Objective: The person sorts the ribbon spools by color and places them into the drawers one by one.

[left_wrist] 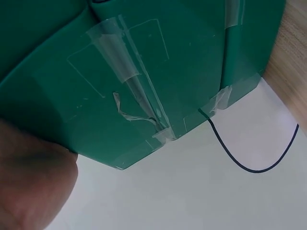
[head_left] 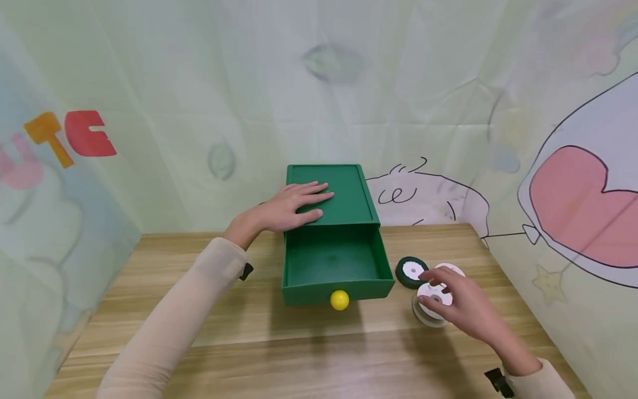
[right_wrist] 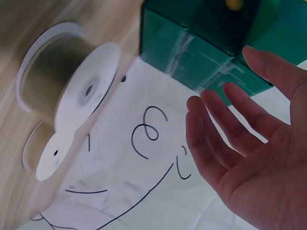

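A green drawer box (head_left: 346,191) stands against the back, its empty-looking drawer (head_left: 309,293) pulled out, with a yellow knob (head_left: 339,300) on the front. My left hand (head_left: 289,207) rests on the box top, fingers spread. Clear tape (left_wrist: 117,55) runs along the box side in the left wrist view. To the right of the drawer are a dark green ribbon spool (head_left: 401,272) and two white-flanged spools, the nearer spool (head_left: 426,317) with pale ribbon. Over them hovers my right hand (head_left: 468,305), fingers loosely bent. The right wrist view shows it holding nothing, apart from the white-flanged spool (right_wrist: 103,72).
A wooden table (head_left: 224,354) carries everything. Behind it hangs a printed cloth (head_left: 269,72) with drawings, which also closes off the left and right sides. The pulled-out drawer juts toward the table's front.
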The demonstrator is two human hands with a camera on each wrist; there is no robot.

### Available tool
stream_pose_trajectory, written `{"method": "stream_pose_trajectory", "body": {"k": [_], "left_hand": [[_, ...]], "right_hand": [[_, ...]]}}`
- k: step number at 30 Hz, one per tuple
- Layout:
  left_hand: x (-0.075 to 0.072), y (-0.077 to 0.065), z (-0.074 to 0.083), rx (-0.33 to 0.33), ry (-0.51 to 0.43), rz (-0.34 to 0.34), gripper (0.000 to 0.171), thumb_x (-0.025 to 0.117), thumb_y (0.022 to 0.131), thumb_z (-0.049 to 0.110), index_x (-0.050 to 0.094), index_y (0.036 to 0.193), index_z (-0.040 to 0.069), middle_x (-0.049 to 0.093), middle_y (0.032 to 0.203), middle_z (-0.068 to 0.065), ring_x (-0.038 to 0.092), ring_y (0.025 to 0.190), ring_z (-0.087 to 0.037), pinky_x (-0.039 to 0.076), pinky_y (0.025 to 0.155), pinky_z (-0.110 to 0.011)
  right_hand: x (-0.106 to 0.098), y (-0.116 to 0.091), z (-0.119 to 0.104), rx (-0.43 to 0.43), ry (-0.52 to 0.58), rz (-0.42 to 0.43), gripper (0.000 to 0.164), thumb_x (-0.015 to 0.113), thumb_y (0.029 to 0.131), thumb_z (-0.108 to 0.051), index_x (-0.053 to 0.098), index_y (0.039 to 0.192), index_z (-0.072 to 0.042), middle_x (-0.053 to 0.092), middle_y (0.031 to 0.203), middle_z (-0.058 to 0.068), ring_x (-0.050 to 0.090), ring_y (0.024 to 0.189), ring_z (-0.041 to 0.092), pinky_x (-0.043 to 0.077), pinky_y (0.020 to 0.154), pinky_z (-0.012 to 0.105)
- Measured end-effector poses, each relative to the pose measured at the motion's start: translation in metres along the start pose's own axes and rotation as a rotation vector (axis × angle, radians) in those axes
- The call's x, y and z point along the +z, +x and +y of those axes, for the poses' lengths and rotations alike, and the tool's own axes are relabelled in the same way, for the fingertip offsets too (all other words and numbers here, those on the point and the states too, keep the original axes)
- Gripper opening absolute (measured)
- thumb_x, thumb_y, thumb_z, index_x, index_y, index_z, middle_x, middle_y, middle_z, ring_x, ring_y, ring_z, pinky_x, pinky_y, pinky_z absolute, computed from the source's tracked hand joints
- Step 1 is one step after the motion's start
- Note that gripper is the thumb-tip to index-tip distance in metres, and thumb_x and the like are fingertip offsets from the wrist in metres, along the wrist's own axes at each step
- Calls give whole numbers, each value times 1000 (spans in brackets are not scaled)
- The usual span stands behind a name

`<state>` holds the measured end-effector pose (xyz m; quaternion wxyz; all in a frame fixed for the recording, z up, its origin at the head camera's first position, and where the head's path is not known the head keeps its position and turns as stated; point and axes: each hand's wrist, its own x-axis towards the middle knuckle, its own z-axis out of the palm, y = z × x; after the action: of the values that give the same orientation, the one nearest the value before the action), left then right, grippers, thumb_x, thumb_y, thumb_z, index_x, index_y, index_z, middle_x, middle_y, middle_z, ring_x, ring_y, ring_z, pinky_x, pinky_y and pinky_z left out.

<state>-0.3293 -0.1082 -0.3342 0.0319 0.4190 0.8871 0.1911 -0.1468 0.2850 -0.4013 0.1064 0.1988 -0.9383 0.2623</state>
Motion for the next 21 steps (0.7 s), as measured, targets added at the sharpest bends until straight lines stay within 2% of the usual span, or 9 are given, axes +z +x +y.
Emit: {"method": "stream_pose_trajectory", "body": {"k": [5,11,17,21], "left_hand": [[-1,-2,1,-2,11,-5,59,50,111,38,39,166,18,25,176,-9,14,165,-33,8,130,-60],[-2,-3,2,-5,28,-9,60,49,112,39,38,166,18,25,176,-9,14,165,-33,8,130,-60],[0,-4,1,-10,40,-2,60,49,112,39,38,166,18,25,176,-8,14,165,-32,8,130,-59],[1,-4,1,-10,45,1,60,49,112,40,38,166,18,25,176,-8,14,165,-32,8,130,-59]], "right_hand": [[2,2,11,7,-24,-92,34,87,89,-18,74,119,-10,73,112,5,71,99,28,60,81,45],[9,-4,22,24,-111,-216,46,92,84,-25,73,123,-9,70,125,13,68,110,32,57,89,52],[17,-5,30,-14,-179,-266,54,94,79,-23,71,126,-8,66,127,15,65,109,31,57,88,51],[22,-5,36,-56,-227,-311,58,95,79,-21,71,129,-8,66,129,14,65,113,35,57,92,55]]}}
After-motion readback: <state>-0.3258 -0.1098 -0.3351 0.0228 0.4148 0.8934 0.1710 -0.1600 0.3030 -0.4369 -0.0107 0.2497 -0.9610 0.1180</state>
